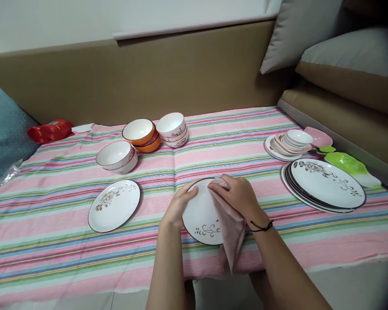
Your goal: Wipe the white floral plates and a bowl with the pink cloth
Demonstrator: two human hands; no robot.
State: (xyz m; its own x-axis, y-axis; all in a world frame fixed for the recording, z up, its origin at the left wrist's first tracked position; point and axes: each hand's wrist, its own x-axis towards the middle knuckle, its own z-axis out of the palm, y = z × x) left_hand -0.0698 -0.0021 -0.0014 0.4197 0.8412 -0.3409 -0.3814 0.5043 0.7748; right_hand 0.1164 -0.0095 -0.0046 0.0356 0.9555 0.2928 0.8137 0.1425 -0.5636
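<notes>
A white oval plate (200,211) with a dark rim and a brown scroll pattern is held in front of me, above the striped cloth. My left hand (180,201) grips its left edge, thumb on the face and fingers behind. A pinkish cloth (231,230) drapes over the plate's right side and hangs below it. My right hand (237,193) is closed on that cloth at the plate's upper right, with a dark cord around the wrist. To the left, a similar flowered plate (114,206) lies flat by itself.
Stacked flowered plates (326,183) lie at the right, near small white bowls (298,137), a pink dish (318,137) and a green leaf-shaped dish (351,165). White bowls (116,156), orange bowls (139,131) and more white bowls (172,127) stand behind. A red shiny bundle (51,131) lies far left.
</notes>
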